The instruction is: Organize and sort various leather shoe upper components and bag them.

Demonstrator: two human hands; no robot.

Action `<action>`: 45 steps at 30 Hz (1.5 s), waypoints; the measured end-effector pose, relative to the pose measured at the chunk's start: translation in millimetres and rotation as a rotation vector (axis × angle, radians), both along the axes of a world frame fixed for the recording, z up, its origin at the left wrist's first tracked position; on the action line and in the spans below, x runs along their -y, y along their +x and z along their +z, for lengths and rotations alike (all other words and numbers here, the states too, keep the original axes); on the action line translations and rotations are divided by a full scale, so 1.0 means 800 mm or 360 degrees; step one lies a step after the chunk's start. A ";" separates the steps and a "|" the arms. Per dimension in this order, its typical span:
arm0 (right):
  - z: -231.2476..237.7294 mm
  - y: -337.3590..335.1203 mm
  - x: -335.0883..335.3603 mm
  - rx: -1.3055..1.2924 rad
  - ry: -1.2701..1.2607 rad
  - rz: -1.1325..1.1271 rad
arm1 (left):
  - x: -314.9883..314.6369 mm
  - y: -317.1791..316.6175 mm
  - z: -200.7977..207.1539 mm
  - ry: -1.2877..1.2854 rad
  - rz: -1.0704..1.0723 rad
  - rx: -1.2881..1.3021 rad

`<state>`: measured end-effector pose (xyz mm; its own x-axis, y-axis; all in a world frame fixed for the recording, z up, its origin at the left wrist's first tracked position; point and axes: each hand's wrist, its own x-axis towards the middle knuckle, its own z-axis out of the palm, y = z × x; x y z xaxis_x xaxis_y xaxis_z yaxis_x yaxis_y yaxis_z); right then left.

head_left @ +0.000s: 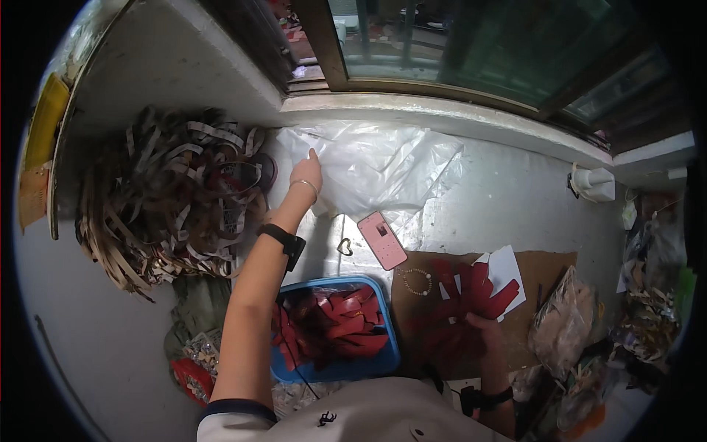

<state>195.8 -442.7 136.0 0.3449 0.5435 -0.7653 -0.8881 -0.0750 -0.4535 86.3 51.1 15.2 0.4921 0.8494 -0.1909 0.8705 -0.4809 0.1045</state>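
My left hand [309, 172], with a bangle at the wrist, reaches to the far side of the work surface. Its fingers are closed at the left edge of a clear plastic bag [375, 166], which lies crumpled and flat. At the right, my right hand [484, 331] grips a bunch of red strips [471, 291] that fan outward, blurred in part. They hang over a brown board [556, 264] and a white paper [505, 269]. Under my left forearm, a blue basin [392, 346] holds many more red strips [353, 317].
A big tangled heap of brown strips [162, 191] fills the left side. A pink phone [382, 240], a heart-shaped piece [345, 247] and a beaded bracelet [417, 282] lie mid-surface. Filled plastic bags [563, 324] crowd the right. A window ledge [442, 110] bounds the back.
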 end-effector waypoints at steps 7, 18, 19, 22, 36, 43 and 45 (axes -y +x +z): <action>0.000 0.007 0.011 -0.0148 0.0066 0.0128 | -0.024 -0.034 0.205 -0.0225 0.0394 0.1598; 0.081 -0.057 0.031 -0.0300 0.1123 -0.0134 | 0.477 -0.115 0.343 -0.0455 -0.1073 0.0753; 0.101 -0.058 0.039 -0.0036 0.0949 0.0096 | 0.498 -0.129 0.345 -0.0639 -0.1025 0.0716; 0.117 -0.062 0.092 -0.0012 0.0861 0.0274 | 0.505 -0.175 0.367 -0.1561 -0.1116 0.0801; 0.164 -0.028 0.272 0.0483 0.0086 0.0591 | 0.541 -0.167 0.250 -0.1575 -0.1100 0.0332; 0.154 0.002 0.300 0.0685 -0.0215 0.0531 | 0.640 -0.174 0.198 -0.1894 -0.0401 0.0913; 0.174 -0.003 0.317 0.0691 -0.0079 0.0389 | 0.670 -0.191 0.178 -0.1876 0.0126 0.1058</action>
<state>193.2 -695.9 275.1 0.5043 0.6147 -0.6065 -0.5718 -0.2885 -0.7680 -66.2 -484.8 157.6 0.7331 0.3773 -0.5659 0.5155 0.2345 0.8242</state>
